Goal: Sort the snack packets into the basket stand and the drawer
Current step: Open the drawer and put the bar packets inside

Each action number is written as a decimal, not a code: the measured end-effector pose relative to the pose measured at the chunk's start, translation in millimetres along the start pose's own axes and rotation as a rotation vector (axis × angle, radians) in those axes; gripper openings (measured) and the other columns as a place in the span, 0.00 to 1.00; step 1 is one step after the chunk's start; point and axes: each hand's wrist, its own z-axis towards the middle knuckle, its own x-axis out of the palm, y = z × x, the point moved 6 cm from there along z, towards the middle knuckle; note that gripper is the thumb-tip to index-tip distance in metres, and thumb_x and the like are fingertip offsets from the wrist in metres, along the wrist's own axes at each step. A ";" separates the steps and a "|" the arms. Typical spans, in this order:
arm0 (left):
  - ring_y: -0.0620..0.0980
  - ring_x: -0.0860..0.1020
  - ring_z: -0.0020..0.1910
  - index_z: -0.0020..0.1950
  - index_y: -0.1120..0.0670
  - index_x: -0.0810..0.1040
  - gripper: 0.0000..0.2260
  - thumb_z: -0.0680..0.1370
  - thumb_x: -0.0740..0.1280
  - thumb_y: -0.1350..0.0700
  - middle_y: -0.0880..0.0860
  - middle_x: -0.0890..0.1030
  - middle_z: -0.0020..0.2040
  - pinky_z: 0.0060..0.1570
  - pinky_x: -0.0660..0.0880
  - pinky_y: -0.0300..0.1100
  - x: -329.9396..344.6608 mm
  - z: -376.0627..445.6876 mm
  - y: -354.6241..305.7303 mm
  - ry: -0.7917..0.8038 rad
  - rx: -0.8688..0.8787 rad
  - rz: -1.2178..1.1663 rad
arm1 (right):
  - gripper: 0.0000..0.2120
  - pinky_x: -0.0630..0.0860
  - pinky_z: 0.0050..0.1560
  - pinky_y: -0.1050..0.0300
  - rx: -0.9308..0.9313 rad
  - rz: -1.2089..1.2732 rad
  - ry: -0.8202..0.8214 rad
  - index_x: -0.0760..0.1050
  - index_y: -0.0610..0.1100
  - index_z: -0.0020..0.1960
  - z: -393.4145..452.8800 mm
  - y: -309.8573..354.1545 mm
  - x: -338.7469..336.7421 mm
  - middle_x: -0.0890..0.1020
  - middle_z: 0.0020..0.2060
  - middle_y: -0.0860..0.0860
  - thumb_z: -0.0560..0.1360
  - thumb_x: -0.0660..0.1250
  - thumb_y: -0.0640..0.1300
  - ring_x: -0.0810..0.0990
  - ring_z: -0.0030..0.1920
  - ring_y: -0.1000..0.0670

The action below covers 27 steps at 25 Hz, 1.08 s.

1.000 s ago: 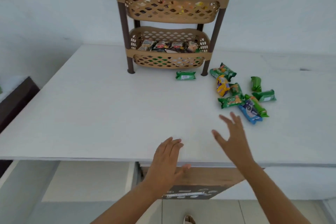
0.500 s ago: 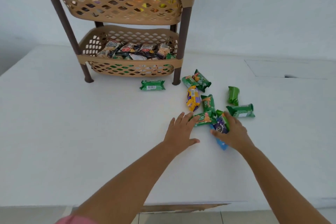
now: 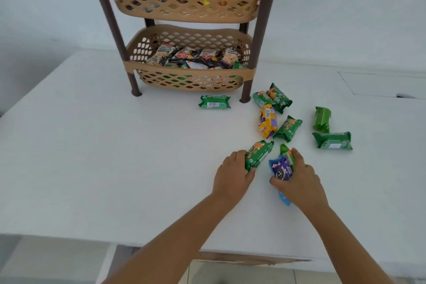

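In front of the basket stand (image 3: 184, 2) on the white desk (image 3: 92, 157), the left hand (image 3: 231, 176) has its fingers clamped on a green packet (image 3: 258, 154). The right hand (image 3: 299, 180), beside it, grips a blue packet (image 3: 281, 169) and a green one together. More packets (image 3: 268, 120) lie nearer the stand's right leg.

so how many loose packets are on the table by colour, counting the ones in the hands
green: 8, from the lone one by the stand to the one in the left hand and one under the right hand
yellow: 1
blue and purple: 1, gripped by the right hand
total: 10
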 end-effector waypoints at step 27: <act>0.59 0.77 0.52 0.59 0.63 0.64 0.19 0.74 0.67 0.57 0.62 0.78 0.56 0.44 0.74 0.45 -132.9 -284.5 367.0 0.085 -1.018 -0.264 | 0.41 0.74 0.60 0.49 0.115 0.277 0.527 0.58 0.41 0.70 -252.7 242.4 359.3 0.74 0.61 0.41 0.64 0.73 0.52 0.74 0.60 0.42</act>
